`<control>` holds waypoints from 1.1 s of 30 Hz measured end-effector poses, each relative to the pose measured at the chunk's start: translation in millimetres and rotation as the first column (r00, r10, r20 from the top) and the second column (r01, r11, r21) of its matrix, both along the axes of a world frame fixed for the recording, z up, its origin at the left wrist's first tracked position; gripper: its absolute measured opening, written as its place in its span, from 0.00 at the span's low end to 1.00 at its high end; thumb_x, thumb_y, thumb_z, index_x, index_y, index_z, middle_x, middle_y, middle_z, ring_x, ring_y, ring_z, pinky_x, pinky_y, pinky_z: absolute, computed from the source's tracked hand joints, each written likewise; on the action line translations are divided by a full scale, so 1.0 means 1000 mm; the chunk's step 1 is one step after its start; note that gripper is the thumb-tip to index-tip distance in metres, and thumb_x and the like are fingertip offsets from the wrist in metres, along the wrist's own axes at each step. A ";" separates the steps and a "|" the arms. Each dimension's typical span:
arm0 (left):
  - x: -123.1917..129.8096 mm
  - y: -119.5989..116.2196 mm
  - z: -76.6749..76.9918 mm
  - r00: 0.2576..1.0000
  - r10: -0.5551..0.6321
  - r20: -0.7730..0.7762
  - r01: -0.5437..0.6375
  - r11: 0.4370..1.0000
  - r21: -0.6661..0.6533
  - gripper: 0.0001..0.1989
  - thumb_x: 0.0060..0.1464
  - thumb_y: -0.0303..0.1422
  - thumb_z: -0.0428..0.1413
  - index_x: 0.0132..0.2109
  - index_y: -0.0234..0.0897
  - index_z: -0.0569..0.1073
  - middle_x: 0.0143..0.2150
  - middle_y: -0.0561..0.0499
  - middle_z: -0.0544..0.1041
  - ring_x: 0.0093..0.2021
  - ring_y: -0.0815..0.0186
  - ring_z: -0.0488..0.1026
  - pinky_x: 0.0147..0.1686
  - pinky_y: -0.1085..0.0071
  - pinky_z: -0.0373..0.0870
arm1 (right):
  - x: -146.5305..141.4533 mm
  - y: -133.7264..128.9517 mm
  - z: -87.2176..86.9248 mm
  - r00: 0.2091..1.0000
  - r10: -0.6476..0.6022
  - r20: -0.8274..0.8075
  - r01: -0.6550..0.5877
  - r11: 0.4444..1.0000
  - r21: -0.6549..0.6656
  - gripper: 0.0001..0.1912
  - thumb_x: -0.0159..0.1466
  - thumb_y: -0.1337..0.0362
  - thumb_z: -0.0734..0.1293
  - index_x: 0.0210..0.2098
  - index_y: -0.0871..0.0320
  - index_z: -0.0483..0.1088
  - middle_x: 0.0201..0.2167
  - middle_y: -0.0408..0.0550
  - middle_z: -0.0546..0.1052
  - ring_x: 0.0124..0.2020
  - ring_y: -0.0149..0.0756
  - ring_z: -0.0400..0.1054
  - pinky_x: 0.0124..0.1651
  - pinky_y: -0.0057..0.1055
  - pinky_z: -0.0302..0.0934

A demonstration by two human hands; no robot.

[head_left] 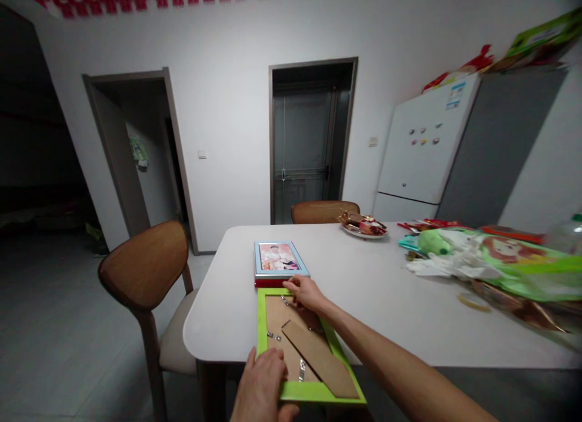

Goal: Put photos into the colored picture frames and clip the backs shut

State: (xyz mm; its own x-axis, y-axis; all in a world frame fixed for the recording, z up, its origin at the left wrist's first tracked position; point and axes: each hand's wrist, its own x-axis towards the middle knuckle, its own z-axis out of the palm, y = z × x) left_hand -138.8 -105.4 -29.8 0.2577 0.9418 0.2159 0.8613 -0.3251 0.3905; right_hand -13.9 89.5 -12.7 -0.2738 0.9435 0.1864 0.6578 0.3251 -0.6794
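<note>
Our left hand (261, 379) is clasping a green frame (309, 391), brown back (274, 318) upward. Beyond that grip, our curled right hand (307, 293) is pinching it.

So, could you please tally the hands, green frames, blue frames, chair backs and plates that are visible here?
Hands: 2
Green frame: 1
Blue frame: 1
Chair backs: 2
Plate: 1
Total: 7
</note>
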 end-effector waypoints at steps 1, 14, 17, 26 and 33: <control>0.005 0.002 0.002 0.999 -0.020 -0.033 0.020 1.000 0.009 0.25 0.37 0.32 0.58 0.47 0.37 0.65 0.55 0.44 0.63 0.55 0.54 0.57 0.55 0.51 0.48 | 0.007 -0.004 0.001 0.999 0.012 -0.030 -0.012 1.000 -0.015 0.13 0.56 0.58 0.57 0.27 0.61 0.67 0.20 0.43 0.71 0.18 0.26 0.62 0.21 0.22 0.52; 0.038 -0.004 0.019 0.892 -0.130 0.432 0.043 0.978 0.205 0.18 0.41 0.23 0.47 0.42 0.36 0.64 0.57 0.43 0.60 0.57 0.57 0.55 0.53 0.57 0.54 | 0.071 -0.106 -0.017 0.577 -0.209 -0.789 -0.253 0.873 -0.416 0.17 0.49 0.54 0.63 0.33 0.60 0.68 0.24 0.46 0.74 0.24 0.33 0.66 0.29 0.29 0.59; 0.059 -0.006 0.030 0.670 -0.094 0.736 -0.026 0.988 0.151 0.12 0.46 0.26 0.48 0.40 0.38 0.64 0.56 0.43 0.61 0.55 0.57 0.58 0.50 0.60 0.59 | 0.046 -0.124 -0.018 0.402 -0.243 -0.883 -0.425 0.805 -0.415 0.22 0.51 0.51 0.62 0.39 0.59 0.66 0.25 0.46 0.74 0.25 0.33 0.67 0.29 0.29 0.60; 0.081 0.040 0.063 0.267 -0.076 0.961 0.088 0.995 0.055 0.29 0.44 0.28 0.54 0.54 0.36 0.53 0.53 0.45 0.65 0.52 0.61 0.62 0.50 0.67 0.60 | 0.122 -0.075 0.007 0.527 -0.356 -0.772 0.091 0.926 -0.366 0.25 0.52 0.60 0.63 0.50 0.58 0.60 0.29 0.45 0.75 0.25 0.33 0.68 0.27 0.28 0.61; 0.115 0.081 0.013 0.685 0.085 0.724 0.067 0.982 -0.179 0.23 0.47 0.22 0.48 0.52 0.33 0.57 0.49 0.45 0.70 0.47 0.67 0.68 0.44 0.76 0.63 | 0.198 -0.012 0.017 0.902 -0.429 -0.037 0.421 0.897 -0.133 0.19 0.54 0.66 0.60 0.45 0.63 0.66 0.27 0.47 0.76 0.28 0.34 0.69 0.30 0.25 0.59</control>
